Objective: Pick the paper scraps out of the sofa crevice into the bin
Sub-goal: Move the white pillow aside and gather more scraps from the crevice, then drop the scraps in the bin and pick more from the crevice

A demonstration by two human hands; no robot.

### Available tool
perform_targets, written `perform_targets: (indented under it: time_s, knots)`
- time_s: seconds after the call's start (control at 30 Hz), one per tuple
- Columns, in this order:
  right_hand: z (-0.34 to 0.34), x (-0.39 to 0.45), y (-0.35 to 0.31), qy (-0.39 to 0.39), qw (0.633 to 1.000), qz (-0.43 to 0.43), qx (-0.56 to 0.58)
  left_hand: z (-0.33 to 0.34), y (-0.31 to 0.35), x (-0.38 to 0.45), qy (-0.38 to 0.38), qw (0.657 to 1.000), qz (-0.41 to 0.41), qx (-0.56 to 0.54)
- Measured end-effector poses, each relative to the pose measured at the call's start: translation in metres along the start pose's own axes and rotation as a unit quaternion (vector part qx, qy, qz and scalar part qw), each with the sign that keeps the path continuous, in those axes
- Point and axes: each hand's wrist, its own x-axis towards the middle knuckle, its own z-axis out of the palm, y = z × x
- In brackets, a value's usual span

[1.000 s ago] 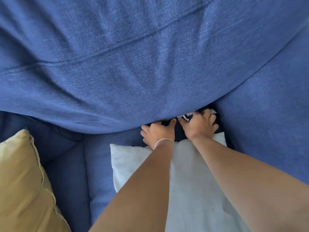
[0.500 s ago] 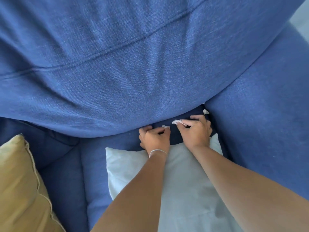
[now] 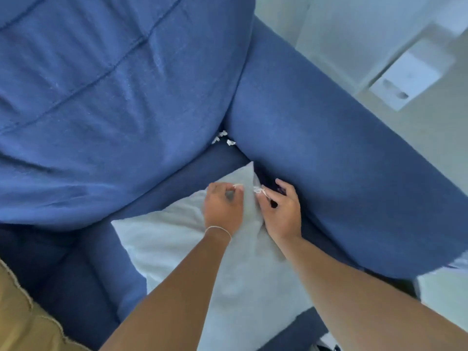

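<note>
Three small white paper scraps [image 3: 223,138] lie in the dark crevice where the blue back cushion [image 3: 114,97] meets the blue armrest [image 3: 329,153]. My right hand [image 3: 281,211] pinches a crumpled white paper scrap [image 3: 258,190] between thumb and forefinger, over the corner of a white pillow [image 3: 182,239]. My left hand [image 3: 222,206], with a thin bracelet at the wrist, hovers over the same pillow with fingertips pinched on a tiny white scrap [image 3: 237,185]. Both hands are below the crevice, well apart from it. No bin is in view.
A mustard-yellow cushion [image 3: 22,317] sits at the lower left on the blue seat [image 3: 83,274]. Beyond the armrest lies pale floor with a white box-like object [image 3: 410,77] at the upper right.
Both hands have drawn back from the crevice onto the white pillow, each holding a scrap. The view has swung right, bringing the armrest, floor and remaining scraps into sight.
</note>
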Motion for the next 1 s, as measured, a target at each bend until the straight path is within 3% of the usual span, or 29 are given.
perform_targets:
  time_s: [0.07,0.2,0.3,0.43,0.53,0.67,0.73,0.87,1.0]
  knots:
    - [-0.031,-0.035,0.019,0.075,0.992,0.076,0.064,0.016,0.014,-0.026,-0.037,0.998,0.041,0.015]
    - [-0.085,-0.099,0.077,0.209,0.959,0.177,0.076,0.061,0.033,-0.086,-0.139,0.976,0.166,0.038]
    - [-0.13,-0.133,0.129,0.194,0.955,0.219,0.036,0.101,0.035,-0.138,-0.257,0.925,0.275,0.059]
    - [-0.195,-0.144,0.198,0.172,0.943,0.283,-0.032,0.158,0.035,-0.197,-0.377,0.867,0.305,0.113]
    - [-0.235,-0.132,0.233,0.12,0.937,0.328,-0.019,0.204,0.042,-0.224,-0.383,0.864,0.286,0.16]
    - [-0.274,-0.126,0.264,-0.035,0.929,0.364,-0.055,0.242,0.038,-0.252,-0.276,0.923,0.183,0.195]
    - [-0.288,-0.132,0.278,-0.067,0.931,0.354,-0.062,0.251,0.036,-0.264,-0.268,0.927,0.17,0.202]
    - [-0.3,-0.151,0.287,-0.053,0.93,0.361,-0.041,0.272,0.041,-0.274,-0.346,0.88,0.204,0.253]
    - [-0.291,-0.166,0.28,-0.035,0.93,0.367,0.01,0.295,0.061,-0.262,-0.345,0.884,0.166,0.268]
